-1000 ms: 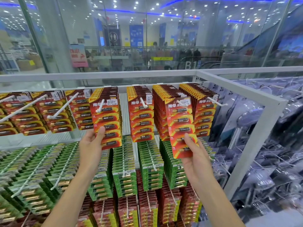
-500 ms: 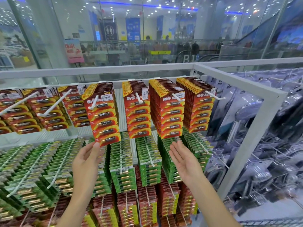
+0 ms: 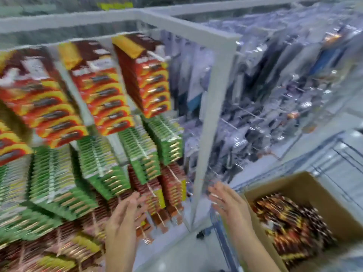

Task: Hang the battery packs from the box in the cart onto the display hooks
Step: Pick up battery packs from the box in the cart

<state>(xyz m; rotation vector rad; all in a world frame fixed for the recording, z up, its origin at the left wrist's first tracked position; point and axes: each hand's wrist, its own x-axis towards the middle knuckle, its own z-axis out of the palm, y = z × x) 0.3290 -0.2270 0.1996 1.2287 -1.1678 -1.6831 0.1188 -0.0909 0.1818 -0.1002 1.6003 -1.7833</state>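
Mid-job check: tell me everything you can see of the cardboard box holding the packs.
The cardboard box is plain brown and open-topped, at lower right, partly cut off by the frame. It sits in a grey wire cart. Inside lies a loose heap of red, yellow and dark battery packs, blurred. The right hand, empty and relaxed, hovers beside its left corner; contact cannot be told.

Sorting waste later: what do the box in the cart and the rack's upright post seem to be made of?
The box looks like plain brown cardboard: matte tan walls, thin raw top edge. The post looks like metal painted pale grey, smooth and square-edged, though the blur leaves plastic possible.
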